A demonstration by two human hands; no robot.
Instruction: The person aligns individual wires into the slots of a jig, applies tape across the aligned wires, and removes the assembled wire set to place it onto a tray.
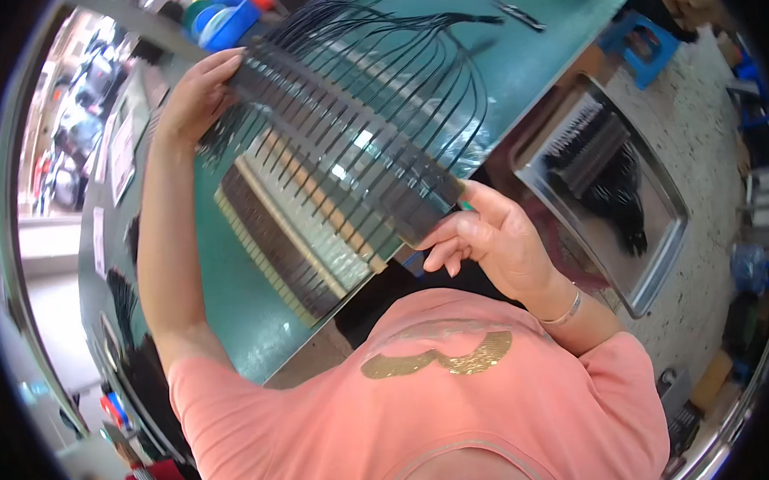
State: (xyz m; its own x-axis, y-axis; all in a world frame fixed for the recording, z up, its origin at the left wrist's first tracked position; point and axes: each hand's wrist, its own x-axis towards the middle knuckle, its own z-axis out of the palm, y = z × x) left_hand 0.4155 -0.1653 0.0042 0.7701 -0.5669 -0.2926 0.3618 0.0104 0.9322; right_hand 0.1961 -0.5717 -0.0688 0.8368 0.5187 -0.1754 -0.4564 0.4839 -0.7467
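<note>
Both of my hands hold up a long dark strip (346, 147) with many thin black cables fixed across it in a row. My left hand (196, 95) grips the strip's far end and my right hand (487, 235) pinches its near end. The cables' loose ends (410, 33) fan out and gather into a bunch over the green table (233, 307). Under the strip, a slotted jig (295, 244) with beige and white rows lies on the table.
A metal tray (659, 245) at the right holds bundles of black cables (609, 174). A blue stool (644, 44) stands on the speckled floor beyond it. Blue and green bins (225, 20) sit at the table's far end. More black cables (125, 303) lie at the left.
</note>
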